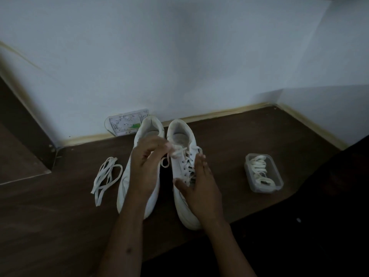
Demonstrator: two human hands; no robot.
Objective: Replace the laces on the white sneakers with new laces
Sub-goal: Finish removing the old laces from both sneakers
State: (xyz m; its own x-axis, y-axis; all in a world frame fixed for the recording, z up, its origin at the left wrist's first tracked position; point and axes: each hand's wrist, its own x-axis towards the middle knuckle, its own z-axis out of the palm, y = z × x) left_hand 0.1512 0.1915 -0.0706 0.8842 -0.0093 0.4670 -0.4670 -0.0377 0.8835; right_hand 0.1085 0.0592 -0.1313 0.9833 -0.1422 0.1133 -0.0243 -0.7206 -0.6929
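Two white sneakers stand side by side on the brown floor, heels toward the wall. The left sneaker [146, 130] shows no lace; my left hand [143, 166] hovers over it and pinches the end of the lace [180, 151] of the right sneaker [180, 136]. My right hand [199, 186] rests on the right sneaker's laced front, thumb on one side and fingers on the other. A loose white lace [105, 176] lies on the floor to the left. A clear plastic box [263, 172] with white laces inside sits to the right.
A white wall with a yellowish skirting [219, 112] runs behind the shoes. A printed paper [125, 124] leans against the wall behind the left sneaker. A dark wooden step edge [26, 120] rises at the left, and a dark area lies at the lower right.
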